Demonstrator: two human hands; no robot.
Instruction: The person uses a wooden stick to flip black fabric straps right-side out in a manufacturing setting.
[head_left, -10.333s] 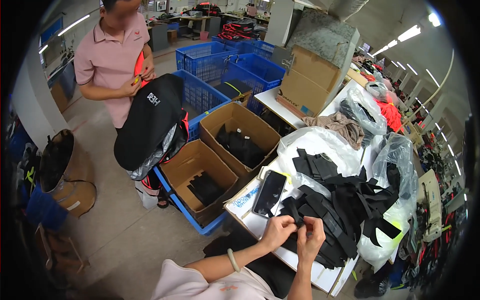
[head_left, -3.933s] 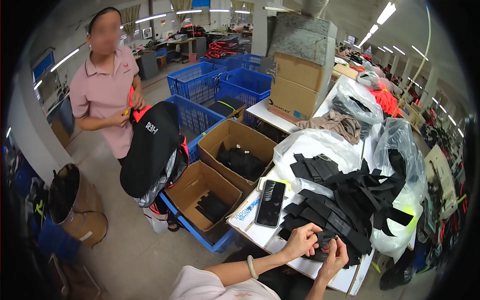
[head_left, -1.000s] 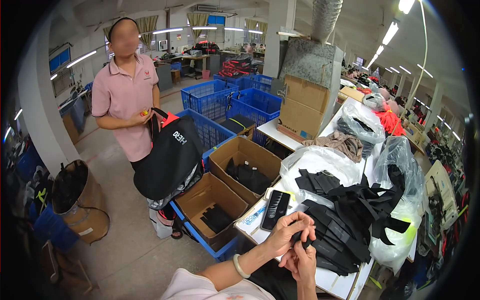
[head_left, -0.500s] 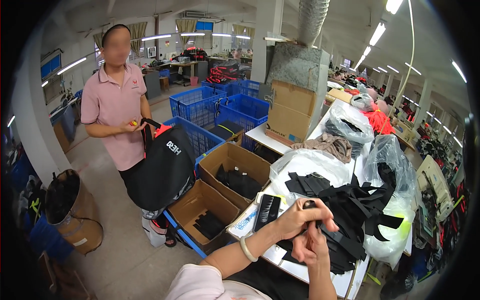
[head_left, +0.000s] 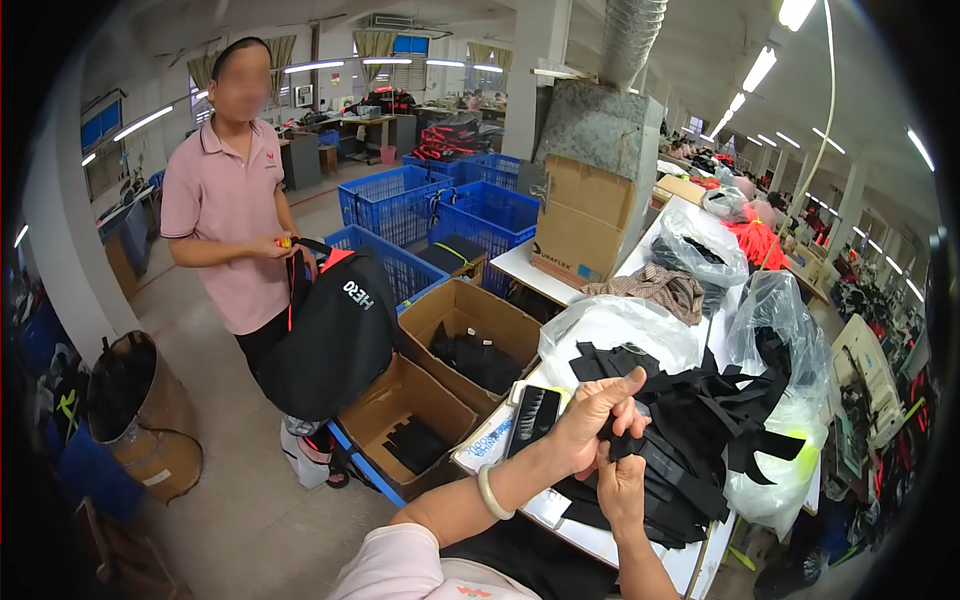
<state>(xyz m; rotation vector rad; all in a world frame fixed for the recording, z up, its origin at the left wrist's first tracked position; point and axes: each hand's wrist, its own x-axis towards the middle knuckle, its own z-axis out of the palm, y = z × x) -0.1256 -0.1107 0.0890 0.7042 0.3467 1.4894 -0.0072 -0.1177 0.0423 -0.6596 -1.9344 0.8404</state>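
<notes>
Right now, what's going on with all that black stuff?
The person's left hand and right hand have hold of a small black strip, over a pile of black strips. A phone lies to the left of the pile. Farther left, another person stands with hands at the top of a big black bag.

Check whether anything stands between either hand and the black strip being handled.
Nothing visible does: the left hand and right hand are both on the black strip; the strip pile lies beyond.
</notes>
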